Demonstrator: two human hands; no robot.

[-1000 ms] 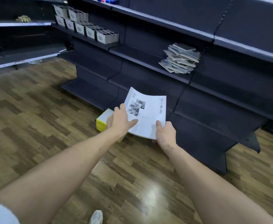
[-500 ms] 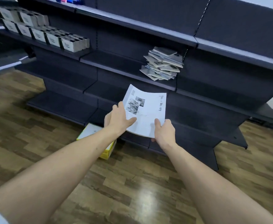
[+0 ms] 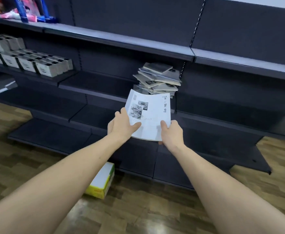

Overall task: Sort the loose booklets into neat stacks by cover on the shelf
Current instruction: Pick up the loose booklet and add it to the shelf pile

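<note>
White booklet (image 3: 151, 114), long axis pointing away toward the shelf (image 3: 94, 86), gripped by left hand (image 3: 123, 126) and right hand (image 3: 171, 132).

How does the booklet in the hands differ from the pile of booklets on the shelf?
The held booklet is a single copy, gripped in the air by the left hand and right hand; the pile is many copies resting on the shelf. The held booklet has a white cover with photos; the pile's covers look grey-beige. The held booklet curves slightly; the pile's copies lie flat but skewed at different angles. Both are thin booklets.
</note>
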